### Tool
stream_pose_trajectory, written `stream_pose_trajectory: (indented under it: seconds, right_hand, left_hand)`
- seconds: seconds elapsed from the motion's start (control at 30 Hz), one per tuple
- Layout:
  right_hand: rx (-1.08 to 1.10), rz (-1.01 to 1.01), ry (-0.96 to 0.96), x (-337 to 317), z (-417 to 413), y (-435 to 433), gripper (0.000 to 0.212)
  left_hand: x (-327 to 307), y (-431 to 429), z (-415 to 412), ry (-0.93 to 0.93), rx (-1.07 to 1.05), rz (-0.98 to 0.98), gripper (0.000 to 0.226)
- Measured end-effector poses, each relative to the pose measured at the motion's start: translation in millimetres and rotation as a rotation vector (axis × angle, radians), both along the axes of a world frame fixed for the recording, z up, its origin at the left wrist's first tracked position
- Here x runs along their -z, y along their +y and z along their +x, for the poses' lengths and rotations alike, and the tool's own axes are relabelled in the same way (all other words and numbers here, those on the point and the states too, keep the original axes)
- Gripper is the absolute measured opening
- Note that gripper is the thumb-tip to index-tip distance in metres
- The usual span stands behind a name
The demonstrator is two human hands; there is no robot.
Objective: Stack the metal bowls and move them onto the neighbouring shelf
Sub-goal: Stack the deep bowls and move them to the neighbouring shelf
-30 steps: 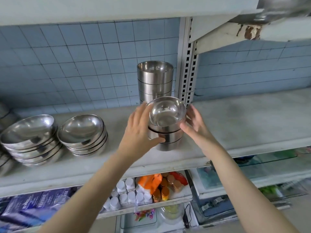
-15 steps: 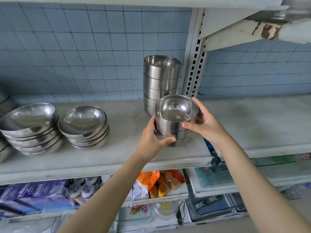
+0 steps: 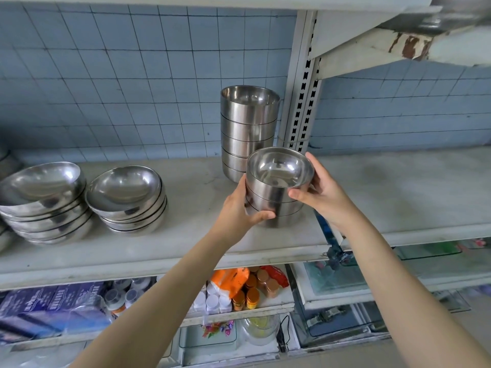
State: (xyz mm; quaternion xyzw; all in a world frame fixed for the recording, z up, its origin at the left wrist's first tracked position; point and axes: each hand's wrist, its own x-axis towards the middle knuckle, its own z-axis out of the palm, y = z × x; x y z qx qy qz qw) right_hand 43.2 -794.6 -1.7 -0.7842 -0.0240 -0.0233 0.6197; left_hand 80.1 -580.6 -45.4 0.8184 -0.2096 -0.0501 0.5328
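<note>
A short stack of three straight-sided metal bowls is held between both hands near the front of the left shelf, by the slotted upright. My left hand grips its left side low down, thumb across the front. My right hand grips the right side near the top rim. I cannot tell whether the stack's base touches the shelf. Behind it a taller stack of the same bowls stands against the tiled wall. The neighbouring shelf lies to the right.
Two stacks of wide shallow metal bowls sit at the left of the shelf. A slotted steel upright divides the two shelves. A rusty bracket overhangs at the top right. Bottles and packets fill the lower shelves.
Both hands have closed round the small stack, the left sliding lower on its side. The view has shifted so that the stack sits a little further right against the upright.
</note>
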Motion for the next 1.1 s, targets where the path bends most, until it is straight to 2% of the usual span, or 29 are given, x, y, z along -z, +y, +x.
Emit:
stream_pose_trajectory:
  seconds: [0.17,0.27,0.33,0.43,0.53,0.7,0.8,0.9,1.1]
  right_hand:
    - [-0.014,-0.054,0.027,-3.1,-4.4,-0.5,0.129]
    - [0.028,-0.187,0.001,-20.5,-13.1,3.5,0.128]
    - [0.049,-0.316,-0.076,-38.7,-17.6,10.2,0.114]
    - [0.017,-0.473,-0.238,-68.8,-14.3,32.3,0.083]
    - [-0.054,-0.553,-0.303,-93.5,1.8,74.9,0.066]
    - [-0.238,-0.562,-0.359,-111.9,45.5,173.4,0.056]
    - [-0.327,-0.541,-0.321,-115.4,81.0,239.8,0.057]
    - [-0.416,-0.496,-0.251,-118.9,115.7,307.5,0.058]
    - [-0.483,-0.529,-0.099,-116.8,166.3,436.9,0.05]
  left_hand:
    - [3.7,0.1,-3.9,0.017,-0.026,0.072,0.116]
    - [-14.3,6.1,-10.8,0.043,0.016,0.16,0.118]
    - [-31.0,19.3,-15.0,0.016,0.004,0.272,0.109]
    - [-68.7,57.5,-25.4,-0.177,-0.059,0.4,0.073]
    - [-110.4,111.8,-31.4,-0.3,-0.121,0.451,0.045]
    - [-165.6,225.7,-24.5,-0.38,-0.308,0.608,0.04]
    - [-193.7,302.6,-14.1,-0.333,-0.406,0.776,0.046]
    - [-210.5,375.4,3.6,-0.215,-0.49,0.861,0.049]
    - [-216.9,482.1,51.8,0.036,-0.461,0.972,0.052]
